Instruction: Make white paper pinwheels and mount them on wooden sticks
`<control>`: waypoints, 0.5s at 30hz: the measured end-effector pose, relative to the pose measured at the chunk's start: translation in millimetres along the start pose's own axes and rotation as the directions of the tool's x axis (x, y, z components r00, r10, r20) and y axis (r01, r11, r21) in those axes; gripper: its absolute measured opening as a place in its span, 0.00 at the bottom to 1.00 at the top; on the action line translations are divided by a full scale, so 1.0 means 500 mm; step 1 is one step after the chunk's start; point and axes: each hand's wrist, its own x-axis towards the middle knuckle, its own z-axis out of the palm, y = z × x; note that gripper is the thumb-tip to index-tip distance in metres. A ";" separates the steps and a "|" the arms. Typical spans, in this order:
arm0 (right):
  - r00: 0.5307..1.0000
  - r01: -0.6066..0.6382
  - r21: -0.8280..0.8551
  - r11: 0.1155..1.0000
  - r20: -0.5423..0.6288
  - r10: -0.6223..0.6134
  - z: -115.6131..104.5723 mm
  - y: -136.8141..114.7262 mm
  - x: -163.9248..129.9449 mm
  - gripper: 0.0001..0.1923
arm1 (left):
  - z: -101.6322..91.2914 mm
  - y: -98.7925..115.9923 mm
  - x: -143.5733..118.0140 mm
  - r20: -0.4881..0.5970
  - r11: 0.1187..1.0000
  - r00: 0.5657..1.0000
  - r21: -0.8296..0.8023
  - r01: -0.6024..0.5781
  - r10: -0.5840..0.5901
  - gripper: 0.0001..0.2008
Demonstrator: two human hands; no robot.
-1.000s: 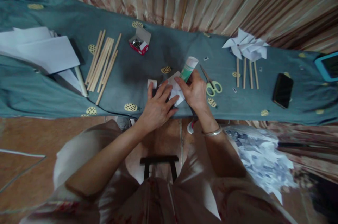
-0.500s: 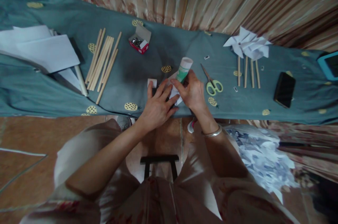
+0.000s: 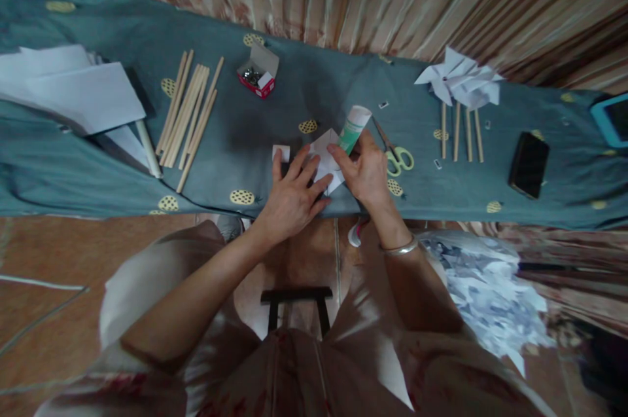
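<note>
A teal-clothed counter [image 3: 98, 162] is observed; near its front edge a folded white paper [image 3: 326, 156] is pinned flat under the spread left hand [image 3: 293, 198]. The right hand [image 3: 366, 171] is closed around a green glue tube [image 3: 353, 129] (cap away), its forefinger on the paper

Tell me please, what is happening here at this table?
A person sits at a table covered with a blue-green cloth and works on a folded white paper piece. The left hand lies flat on it, pressing it down. The right hand grips a green-and-white glue tube and touches the paper's edge. Scissors lie just right of that hand, wooden sticks to the left, and finished paper pinwheels farther right.
</note>
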 end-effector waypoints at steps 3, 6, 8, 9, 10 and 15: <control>1.000 0.005 -0.010 1.000 -0.010 -0.006 0.002 0.000 0.006 0.20 | 0.003 -0.001 -0.001 -0.002 1.000 1.000 0.000 -0.003 0.003 0.21; 1.000 0.002 -0.029 1.000 -0.014 -0.002 0.006 -0.002 0.012 0.20 | 0.005 -0.001 0.000 0.001 1.000 1.000 -0.006 -0.004 0.004 0.21; 1.000 -0.001 -0.038 0.999 -0.013 0.000 0.009 -0.003 0.015 0.20 | 0.003 0.000 0.000 0.010 1.000 1.000 -0.010 0.000 0.000 0.21; 1.000 0.000 -0.037 0.999 -0.013 -0.001 0.010 -0.004 0.016 0.21 | 0.002 0.000 0.000 0.015 1.000 1.000 -0.011 0.002 -0.002 0.21; 1.000 0.002 -0.031 1.000 -0.013 -0.003 0.011 -0.005 0.016 0.21 | 0.000 0.001 0.001 0.022 1.000 1.000 -0.011 0.004 -0.003 0.21; 1.000 -0.001 0.058 0.998 0.018 0.000 0.015 -0.017 0.014 0.20 | -0.007 0.004 0.001 0.043 1.000 0.999 -0.010 0.027 -0.027 0.21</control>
